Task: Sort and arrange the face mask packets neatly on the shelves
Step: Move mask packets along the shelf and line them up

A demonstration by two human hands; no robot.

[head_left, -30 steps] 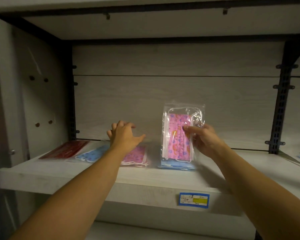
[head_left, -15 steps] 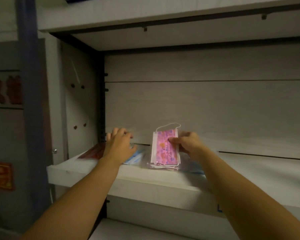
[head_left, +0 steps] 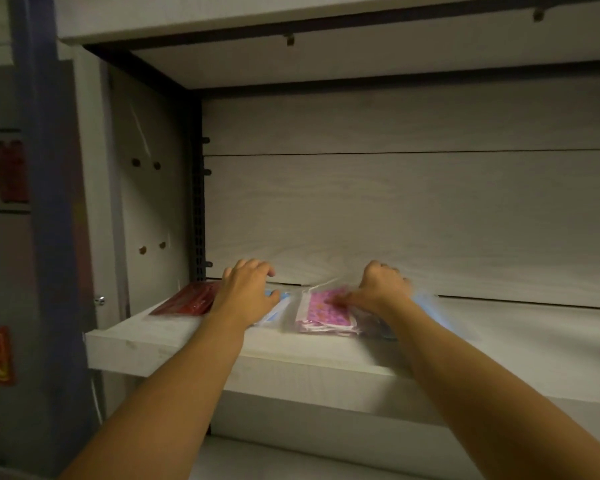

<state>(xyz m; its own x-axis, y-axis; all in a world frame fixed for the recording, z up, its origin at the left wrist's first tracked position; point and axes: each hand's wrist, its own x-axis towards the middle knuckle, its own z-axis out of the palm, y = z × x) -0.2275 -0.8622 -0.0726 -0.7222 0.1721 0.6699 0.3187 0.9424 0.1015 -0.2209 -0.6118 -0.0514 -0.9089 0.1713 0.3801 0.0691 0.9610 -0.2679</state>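
Observation:
On the pale wooden shelf (head_left: pixel 194 351) lies a row of clear mask packets: a red one (head_left: pixel 187 301) at the left, a light blue one (head_left: pixel 272 315), then a pink patterned packet (head_left: pixel 326 311) on top of a small pink stack. My left hand (head_left: pixel 246 292) rests over the blue packet with its fingers loosely bent. My right hand (head_left: pixel 378 289) pinches the far right part of the pink packet, which lies nearly flat. Another blue packet (head_left: pixel 425 303) shows behind my right wrist, mostly hidden.
The shelf's left side panel (head_left: pixel 142 202) and dark slotted upright (head_left: pixel 198 220) stand close to the red packet. The shelf board runs on to the right (head_left: pixel 534 341). An upper shelf (head_left: pixel 291 15) hangs overhead and a lower shelf (head_left: pixel 309 459) shows below.
My right hand has brought the pink packet from upright down onto the pink stack. My left hand has stayed over the blue packet. The view has shifted left and closer.

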